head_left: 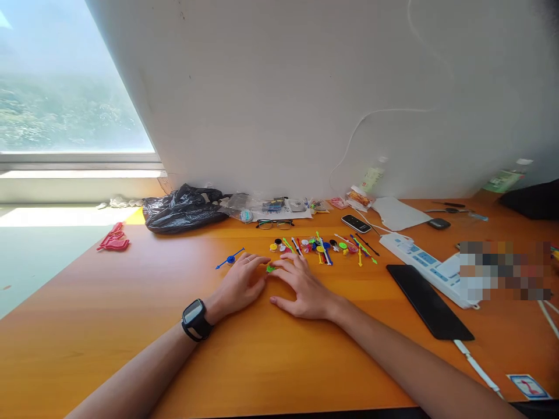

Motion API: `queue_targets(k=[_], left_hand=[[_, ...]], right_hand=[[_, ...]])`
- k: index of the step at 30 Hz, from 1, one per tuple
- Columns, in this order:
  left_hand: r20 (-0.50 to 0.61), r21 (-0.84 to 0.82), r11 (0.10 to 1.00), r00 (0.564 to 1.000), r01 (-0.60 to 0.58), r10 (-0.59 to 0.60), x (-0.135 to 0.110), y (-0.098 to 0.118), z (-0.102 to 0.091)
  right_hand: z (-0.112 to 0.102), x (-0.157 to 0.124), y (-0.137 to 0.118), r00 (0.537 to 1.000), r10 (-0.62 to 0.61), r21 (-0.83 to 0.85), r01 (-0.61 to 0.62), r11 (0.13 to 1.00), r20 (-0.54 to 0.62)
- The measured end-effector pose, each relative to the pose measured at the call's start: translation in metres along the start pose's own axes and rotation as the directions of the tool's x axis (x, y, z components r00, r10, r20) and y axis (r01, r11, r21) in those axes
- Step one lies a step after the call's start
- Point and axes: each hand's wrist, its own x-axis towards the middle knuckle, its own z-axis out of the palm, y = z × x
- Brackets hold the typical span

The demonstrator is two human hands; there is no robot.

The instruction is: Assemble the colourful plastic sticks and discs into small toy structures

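Observation:
A small green plastic piece (270, 269) lies on the table between my hands. My left hand (238, 282), with a black watch on the wrist, rests with its fingers stretched out just left of the piece. My right hand (303, 288) has its fingers spread and its thumb apart; its fingertips reach the green piece, and whether they press on it I cannot tell. Left of my left hand sits a blue arrow spinner (230, 261) on a round base. Beyond my right hand lies a row of coloured plastic arrows (323, 249) and small round pieces (343, 246).
A red plastic toy gun (114, 240) and a black plastic bag (183, 209) are at the left. Glasses (275, 223) lie at the back. To the right are a black phone (428, 302) on a cable, a white power strip (425, 265) and a small black-and-white device (356, 223).

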Motion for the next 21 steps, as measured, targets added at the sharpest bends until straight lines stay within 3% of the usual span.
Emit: queue_targets(k=[3,8,13,21], left_hand=[[0.058,-0.048,0.998,0.998,-0.027,0.03,0.001,0.001,-0.001],[0.054,-0.072,0.997,0.998,-0.009,0.013,0.001,0.004,-0.001],[0.085,-0.108,0.994,0.996,-0.014,0.023,-0.001,0.008,-0.005],[0.125,-0.109,0.994,0.992,-0.006,0.02,0.0,0.01,-0.005]], right_hand=[[-0.002,0.0,-0.001,0.993,-0.002,0.062,0.01,0.998,-0.121],[-0.011,0.0,0.022,0.916,0.194,-0.027,-0.217,0.976,-0.352],[-0.013,-0.005,0.043,0.916,0.29,-0.178,-0.346,0.921,-0.277],[-0.014,-0.005,0.039,0.928,0.285,-0.214,-0.338,0.917,-0.241]])
